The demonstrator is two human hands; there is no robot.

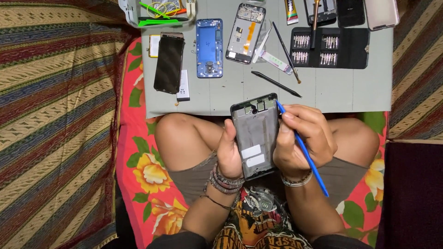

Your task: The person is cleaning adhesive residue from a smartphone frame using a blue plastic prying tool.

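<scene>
Left hand is gripping the left edge of an opened grey phone frame, fingers clamped, holding it upright over the lap. Right hand is pinching a blue pry tool, its tip touching the frame's top right corner. Grey work mat is lying just beyond the knees, with a black screen panel, blue phone shell and bit case resting on it.

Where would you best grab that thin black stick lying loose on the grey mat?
Probably at the middle of the black stick, pinching its two long sides from above. It lies flat and slanted on the grey mat, apart from other tools, with its pointed end toward the right.
</scene>
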